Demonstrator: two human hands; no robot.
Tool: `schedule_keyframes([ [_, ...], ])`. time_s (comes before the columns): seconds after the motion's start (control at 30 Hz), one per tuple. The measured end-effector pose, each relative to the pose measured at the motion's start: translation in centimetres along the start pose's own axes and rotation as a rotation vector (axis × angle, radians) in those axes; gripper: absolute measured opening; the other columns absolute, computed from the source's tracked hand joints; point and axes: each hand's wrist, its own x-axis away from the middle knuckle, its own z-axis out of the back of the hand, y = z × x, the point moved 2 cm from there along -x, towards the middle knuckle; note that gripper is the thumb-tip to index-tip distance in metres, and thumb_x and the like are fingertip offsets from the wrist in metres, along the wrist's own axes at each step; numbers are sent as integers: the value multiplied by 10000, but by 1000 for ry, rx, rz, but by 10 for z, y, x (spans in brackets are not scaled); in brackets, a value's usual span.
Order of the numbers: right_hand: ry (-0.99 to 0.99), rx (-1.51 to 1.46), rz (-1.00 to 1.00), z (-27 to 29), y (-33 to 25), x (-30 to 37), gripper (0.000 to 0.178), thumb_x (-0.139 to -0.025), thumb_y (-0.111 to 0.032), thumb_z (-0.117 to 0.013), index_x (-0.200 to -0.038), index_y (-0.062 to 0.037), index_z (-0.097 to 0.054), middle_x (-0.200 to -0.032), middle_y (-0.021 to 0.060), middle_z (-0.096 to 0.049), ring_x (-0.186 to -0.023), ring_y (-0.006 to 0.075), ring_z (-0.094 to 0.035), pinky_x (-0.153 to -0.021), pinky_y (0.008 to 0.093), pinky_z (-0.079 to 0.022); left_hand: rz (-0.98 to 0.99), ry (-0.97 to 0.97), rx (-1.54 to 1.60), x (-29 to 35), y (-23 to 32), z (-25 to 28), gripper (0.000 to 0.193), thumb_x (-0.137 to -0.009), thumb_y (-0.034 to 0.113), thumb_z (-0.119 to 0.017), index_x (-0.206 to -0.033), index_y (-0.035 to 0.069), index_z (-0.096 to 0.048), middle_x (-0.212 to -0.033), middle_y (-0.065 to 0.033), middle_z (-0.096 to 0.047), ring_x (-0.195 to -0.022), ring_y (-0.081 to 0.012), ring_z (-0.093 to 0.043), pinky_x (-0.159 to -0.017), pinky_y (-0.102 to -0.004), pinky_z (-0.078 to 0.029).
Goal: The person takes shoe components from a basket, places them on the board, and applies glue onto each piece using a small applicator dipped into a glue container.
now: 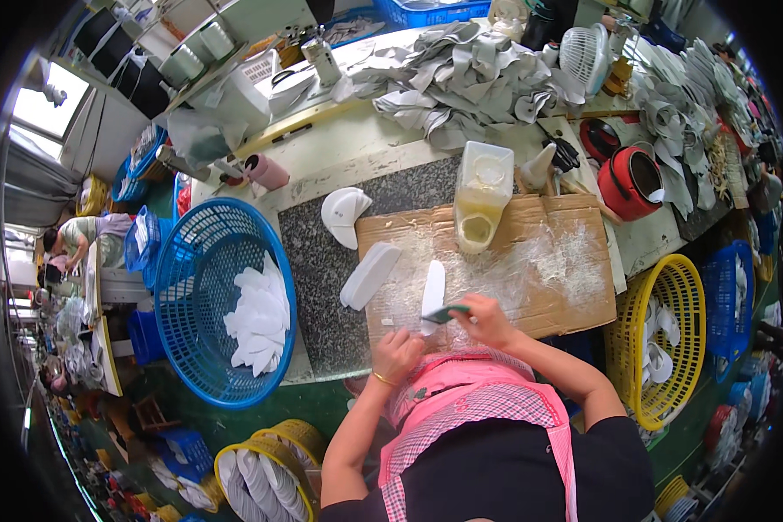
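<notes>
On a glue-smeared cardboard sheet [539, 261], a long white strip with a rounded far end [434, 283] lies pointing away from me. My left hand [398, 357] is closed, its fingertips at the strip's near end. In my right hand [487, 322] is a green flat scraper [445, 314], its blade over the strip's near part. To the left lie a stack of white strips [371, 276] and a stack of curved white pieces [345, 216]. Beyond the strip, a cut-open translucent plastic container [485, 187] with yellowish contents rests on the cardboard.
A blue basket [178, 339] with white pieces stands left of the worktable; a yellow basket [694, 348] stands right. Grey-white cut pieces [461, 78] are heaped at the back. A red pot [622, 187], a pink thread cone [267, 172] and a white fan [583, 59] stand around the work area.
</notes>
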Motion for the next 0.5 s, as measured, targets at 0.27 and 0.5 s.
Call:
schedule_keyframes([
  [0.27, -131, 218, 339, -12, 3, -2, 219, -822, -66, -717, -1037, -35, -692, -780, 118, -585, -709, 329, -614, -646, 447, -506, 44, 7, -87, 12, 1, -11, 191, -838, 101, -646, -755, 152, -482, -683, 3, -528, -665, -154, -560, -578, -320, -404],
  [0.5, 1, 449, 409, -6, 30, -49, 286, -775, -5, -683, -1053, -69, -700, -819, 105, -600, -774, 320, -638, -685, 425, -518, 140, 90, 46, -4, 1, 1, 238, -842, 85, -689, -778, 133, -466, -752, 3, -616, -674, -181, -576, -595, -336, -460],
])
